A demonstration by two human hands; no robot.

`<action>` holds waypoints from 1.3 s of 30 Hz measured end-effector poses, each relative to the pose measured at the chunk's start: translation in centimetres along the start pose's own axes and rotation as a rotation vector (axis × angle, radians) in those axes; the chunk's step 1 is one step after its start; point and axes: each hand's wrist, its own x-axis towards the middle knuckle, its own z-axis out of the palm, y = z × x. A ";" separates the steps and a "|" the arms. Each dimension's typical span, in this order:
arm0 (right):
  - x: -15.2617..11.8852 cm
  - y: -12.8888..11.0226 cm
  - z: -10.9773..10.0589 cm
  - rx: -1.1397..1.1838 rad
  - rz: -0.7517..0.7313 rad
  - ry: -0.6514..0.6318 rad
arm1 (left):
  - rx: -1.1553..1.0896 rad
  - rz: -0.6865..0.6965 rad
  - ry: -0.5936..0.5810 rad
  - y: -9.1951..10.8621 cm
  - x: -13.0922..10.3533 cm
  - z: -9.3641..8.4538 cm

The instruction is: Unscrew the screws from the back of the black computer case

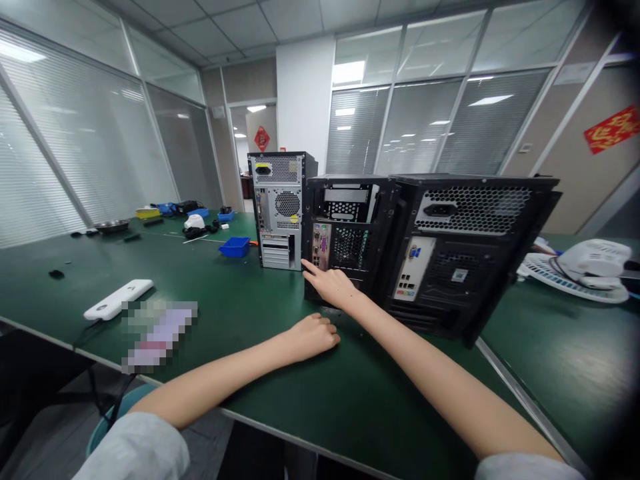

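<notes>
My right hand (332, 287) reaches to the lower left corner of the middle computer case (345, 250), with its index finger stretched out and holding nothing. That fingertip is by the gap between this case and the grey computer tower (275, 207); whether it touches either I cannot tell. The middle case shows a rear port panel and an opening at the top. On the green table in front of it, my left hand (316, 337) rests with curled fingers, nothing visible in it. A black computer case (450, 260) stands tilted at the right, its back facing me.
A white power strip (119, 300) and a blurred-out flat object (163, 333) lie on the green table (220, 303) at left. Farther back are a blue tray (235, 247) and a metal bowl (111, 227). A white fan (590, 263) lies at the right.
</notes>
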 end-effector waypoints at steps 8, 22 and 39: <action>0.2 -0.3 0.5 0.025 0.021 0.004 | -0.481 -0.122 0.026 -5.9 -1.3 -6.2; 0.1 -1.4 0.6 0.077 0.093 0.020 | -1.197 -0.640 1.349 -12.9 2.8 -6.2; -0.9 0.4 -1.0 0.169 0.265 0.476 | -2.181 -0.660 1.462 -14.4 5.2 -1.7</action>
